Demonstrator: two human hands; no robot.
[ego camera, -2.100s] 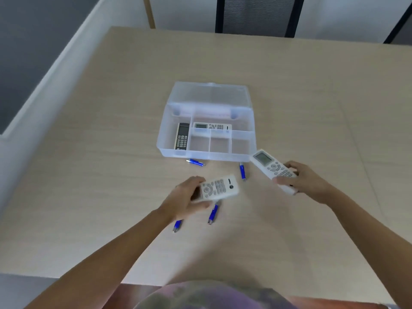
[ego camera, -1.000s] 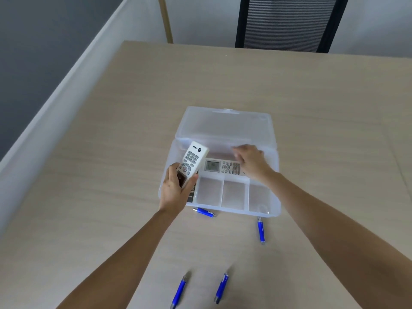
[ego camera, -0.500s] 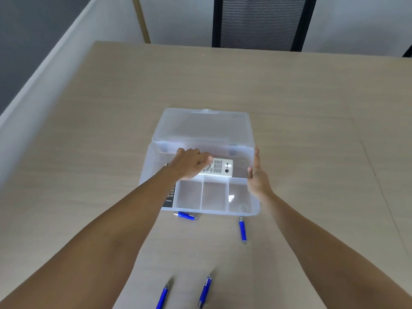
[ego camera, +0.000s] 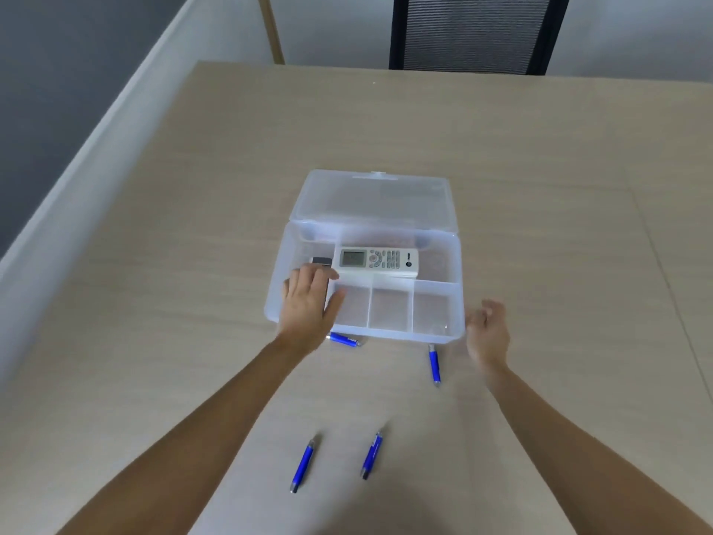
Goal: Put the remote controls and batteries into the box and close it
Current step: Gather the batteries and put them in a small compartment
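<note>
Left hand (ego camera: 308, 305): fingers spread and flat, palm down, lying over the near-left corner of the box (ego camera: 440, 332); it grips nothing. Its fingertips reach the dark remote (ego camera: 322, 260), most of which is hidden under the hand.

Right hand (ego camera: 487, 329): loosely open, fingers slightly curled, empty, just beside the box's right near corner and apart from it. Slightly blurred.

Box: one, clear plastic, on the table (ego camera: 193, 233). Lid (ego camera: 374, 198) open, tilted back on the far side. Three small compartments along the near wall, all empty. Long rear compartment holds one white remote (ego camera: 378, 259) lying crosswise, screen to the left. Remotes clearly visible: 2, both inside the box.

Batteries, blue: 4, all on the table outside the box. One (ego camera: 345, 340) just beside the near wall, partly behind the left wrist. One (ego camera: 434, 364) near the near-right corner. Two closer to the person, between the forearms: left (ego camera: 303, 466), right (ego camera: 372, 454).
</note>
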